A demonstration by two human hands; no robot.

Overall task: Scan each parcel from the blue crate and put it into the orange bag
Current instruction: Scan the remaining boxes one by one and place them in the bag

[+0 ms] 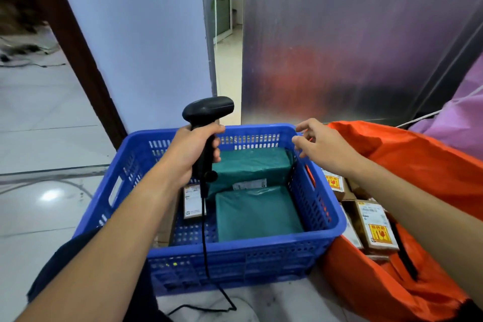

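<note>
Right grip [324, 146] above far green parcel [251, 165]

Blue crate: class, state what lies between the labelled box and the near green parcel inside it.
In the head view, the scanner cable hangs between the labelled box and the near green parcel, above a strip of bare crate floor.

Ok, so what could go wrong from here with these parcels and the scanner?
1. The cable hangs from the scanner in the left hand down across the blue crate; a lifted parcel could snag it.
2. The near green parcel shows no label on top, so it might go unscanned.
3. Boxes in the orange bag carry fragile stickers; dropping parcels on them could cause damage.
</note>
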